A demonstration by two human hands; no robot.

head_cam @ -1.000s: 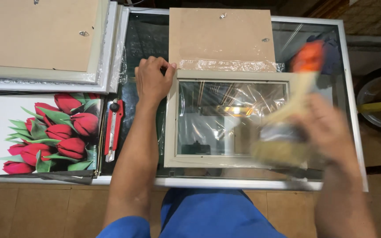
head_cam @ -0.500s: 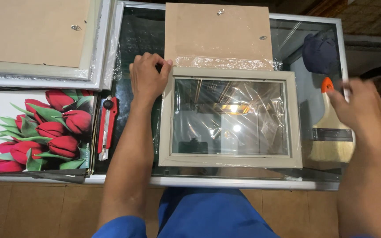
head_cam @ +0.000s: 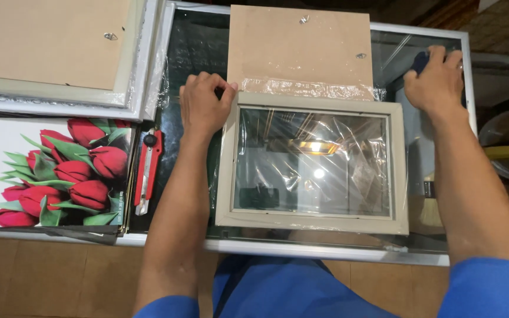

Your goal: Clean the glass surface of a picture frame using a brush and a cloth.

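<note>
Brush [head_cam: 430, 207] was out of the right hand [head_cam: 437, 82] by this frame; half a second earlier it was just being set down, and a second earlier it was mid-swing over the glass. It lay at the frame's right edge, mostly hidden by the forearm, only the pale bristles showing. Right hand had gone up to the far right corner of the glass-topped table [head_cam: 325, 250] and closed over a dark blue object [head_cam: 422, 59]; too covered to tell what it was or how firmly it was gripped. Left hand [head_cam: 203, 106] hadn't moved: fingers curled on the top-left corner of the grey picture frame [head_cam: 310, 219], pinning it. Frame sat flat at table centre, plastic wrap over the pane, brown backing board [head_cam: 301, 47] just beyond it. Read: brushing looked finished, a different implement was being picked. Red box cutter [head_cam: 147, 171] lay untouched left of the forearm.
</note>
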